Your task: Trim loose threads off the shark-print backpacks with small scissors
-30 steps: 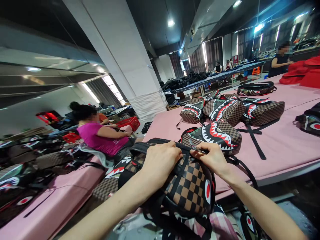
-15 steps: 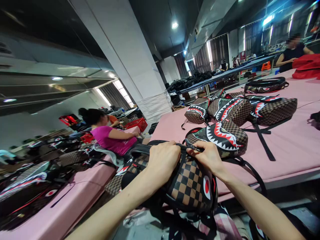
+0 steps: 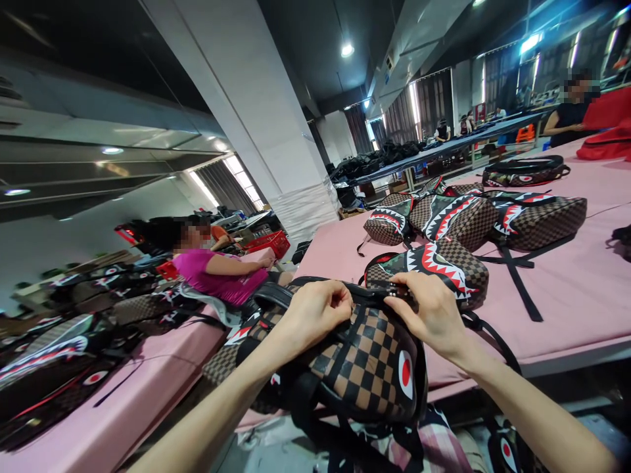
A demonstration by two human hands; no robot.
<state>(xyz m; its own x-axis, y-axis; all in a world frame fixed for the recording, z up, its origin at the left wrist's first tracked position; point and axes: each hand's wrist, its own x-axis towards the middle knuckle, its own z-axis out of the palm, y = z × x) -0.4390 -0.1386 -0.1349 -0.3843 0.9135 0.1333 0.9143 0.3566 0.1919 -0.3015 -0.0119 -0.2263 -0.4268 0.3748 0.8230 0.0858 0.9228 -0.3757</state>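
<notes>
Checkered backpack (image 3: 369, 361), lower centre | left hand (image 3: 311, 310) curled nearly closed, hold unclear | right hand (image 3: 434, 309) pinching small dark item (image 3: 393, 290) | likely top-edge handwork; next needs edge steadied

The backpack (image 3: 367, 358) under the hands is checkered in brown and black, with black trim and a red oval in white on its side. The shark-mouth backpack (image 3: 434, 269) beyond it pairs jagged white teeth and a red band with green camouflage and brown-and-black checks. The tabletop (image 3: 557, 295) is pink, the seated person's shirt (image 3: 221, 279) magenta, the crate (image 3: 271, 246) red, the pillar (image 3: 251, 98) whitish.
</notes>
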